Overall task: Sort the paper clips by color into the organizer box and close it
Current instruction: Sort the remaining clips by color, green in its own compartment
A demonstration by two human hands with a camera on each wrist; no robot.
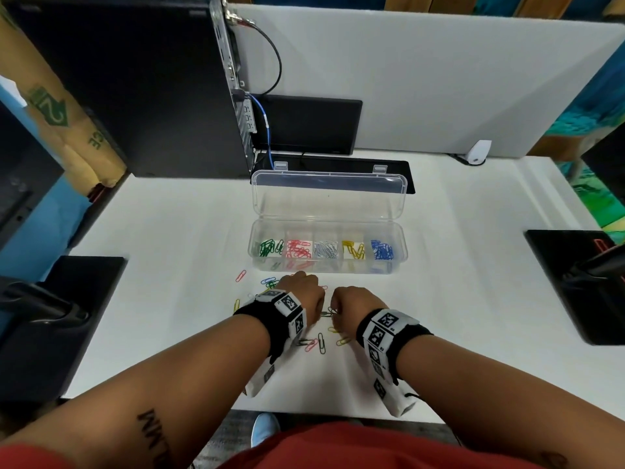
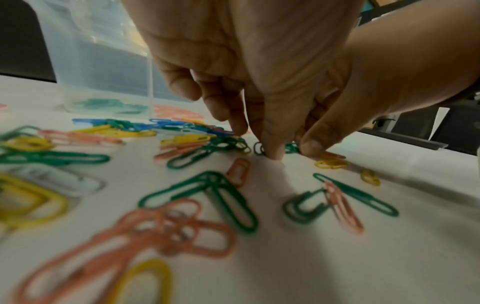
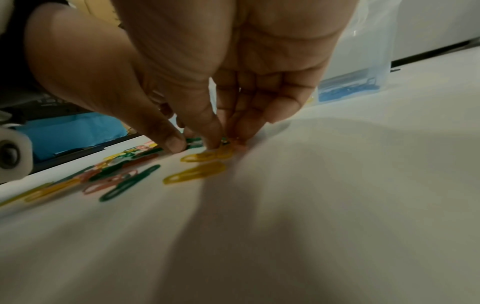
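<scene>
Both hands work one green paper clip (image 2: 259, 148) lying flat on the desk (image 1: 473, 265): the left hand (image 1: 302, 296) presses its fingertips (image 2: 272, 153) on it, the right hand (image 1: 355, 306) pinches at its other end. Light, thin, slippery wire; likely best slid, then nipped at a loop.

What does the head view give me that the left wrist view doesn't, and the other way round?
Only the head view shows the whole organizer box with its lid open and all five compartments: green, red, white, yellow, blue. Only the left wrist view shows the left hand with a fingertip down on a green clip, and the right hand's thumb beside it. Both show loose clips unsorted on the table, and both hands close together.
</scene>
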